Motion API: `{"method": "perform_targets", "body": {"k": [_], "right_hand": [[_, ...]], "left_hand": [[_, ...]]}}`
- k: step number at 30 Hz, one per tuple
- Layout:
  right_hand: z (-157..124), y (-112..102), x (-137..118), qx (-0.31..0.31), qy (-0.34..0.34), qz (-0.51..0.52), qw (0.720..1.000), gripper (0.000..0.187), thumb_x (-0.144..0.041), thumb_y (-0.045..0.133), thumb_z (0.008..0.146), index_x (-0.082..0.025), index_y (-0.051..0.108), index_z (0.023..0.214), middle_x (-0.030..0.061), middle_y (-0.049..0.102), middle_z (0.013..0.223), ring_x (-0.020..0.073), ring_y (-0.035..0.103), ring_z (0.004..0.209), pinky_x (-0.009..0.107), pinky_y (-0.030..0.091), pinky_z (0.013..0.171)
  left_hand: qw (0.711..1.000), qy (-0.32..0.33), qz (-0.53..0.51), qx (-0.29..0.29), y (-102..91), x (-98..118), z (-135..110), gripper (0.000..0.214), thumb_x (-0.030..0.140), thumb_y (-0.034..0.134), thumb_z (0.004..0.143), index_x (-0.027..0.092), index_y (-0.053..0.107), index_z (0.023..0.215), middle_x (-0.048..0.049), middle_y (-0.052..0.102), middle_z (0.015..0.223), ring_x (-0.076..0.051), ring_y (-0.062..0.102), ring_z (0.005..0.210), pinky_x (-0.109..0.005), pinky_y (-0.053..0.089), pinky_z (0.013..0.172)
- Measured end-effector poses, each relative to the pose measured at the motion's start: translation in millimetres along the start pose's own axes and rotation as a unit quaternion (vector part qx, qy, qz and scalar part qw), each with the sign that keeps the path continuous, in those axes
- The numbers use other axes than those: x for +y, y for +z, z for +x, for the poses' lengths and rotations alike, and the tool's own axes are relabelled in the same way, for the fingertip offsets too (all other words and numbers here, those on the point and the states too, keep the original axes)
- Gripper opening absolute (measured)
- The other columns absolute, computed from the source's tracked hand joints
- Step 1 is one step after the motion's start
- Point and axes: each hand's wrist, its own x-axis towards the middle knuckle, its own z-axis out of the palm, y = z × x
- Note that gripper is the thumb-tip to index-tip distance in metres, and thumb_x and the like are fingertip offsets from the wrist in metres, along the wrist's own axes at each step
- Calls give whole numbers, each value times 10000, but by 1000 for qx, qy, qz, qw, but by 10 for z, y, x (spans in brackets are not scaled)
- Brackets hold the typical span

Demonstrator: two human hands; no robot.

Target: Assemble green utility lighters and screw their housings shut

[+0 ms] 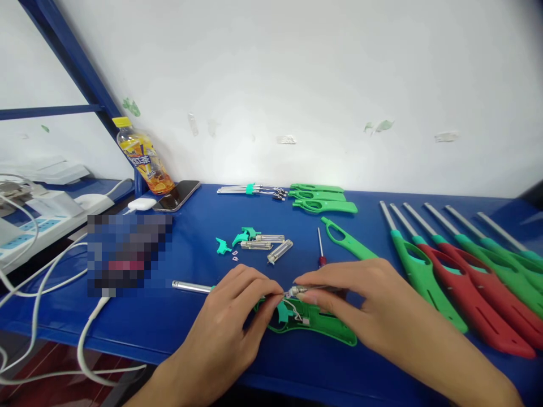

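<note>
A small clear canister (299,289) is pinched by the fingertips of the right hand (356,287) above an open green shell (339,328). Beside its end, the thumb and forefinger of the left hand (237,316) are pressed together, on what cannot be told. 3 similar canisters (257,245) are laid farther back.

Bright, diffuse light; top right corner dark.

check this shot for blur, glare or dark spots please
Head view: bright, fairly even light on the wall; head view: pixelated patch at left hides detail; head view: upper right corner darkens; head view: clear piece at the right fingers is too small for fine detail.
</note>
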Motion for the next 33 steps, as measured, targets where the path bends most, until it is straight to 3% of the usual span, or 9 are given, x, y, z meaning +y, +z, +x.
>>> {"method": "perform_targets", "body": {"k": [14, 26, 33], "right_hand": [[3, -3, -43, 4, -7, -2, 1000, 143, -366, 670, 1049, -391, 809, 1028, -151, 843, 981, 125, 782, 809, 271, 526, 774], [17, -21, -36, -9, 7, -27, 1000, 192, -378, 630, 1060, -371, 822, 1058, -76, 850, 1023, 201, 801, 876, 313, 567, 771], [11, 4, -26, -29, 21, -16, 999, 225, -374, 600, 1073, -347, 823, 1056, -58, 850, 1015, 195, 794, 859, 303, 556, 747]], "left_hand": [[1000, 18, 5, 10, -6, 9, 5, 161, 40, 603, 1029, 179, 679, 1053, -9, 702, 951, -144, 632, 852, -269, 510, 814], [1000, 18, 5, 12, -15, 25, 10, 177, 28, 610, 1025, 181, 685, 1072, -7, 713, 960, -145, 637, 862, -266, 516, 821], [1000, 4, 13, -6, 10, 7, 13, 155, 49, 599, 1037, 185, 671, 1051, -5, 702, 948, -155, 626, 846, -277, 511, 809]]}}
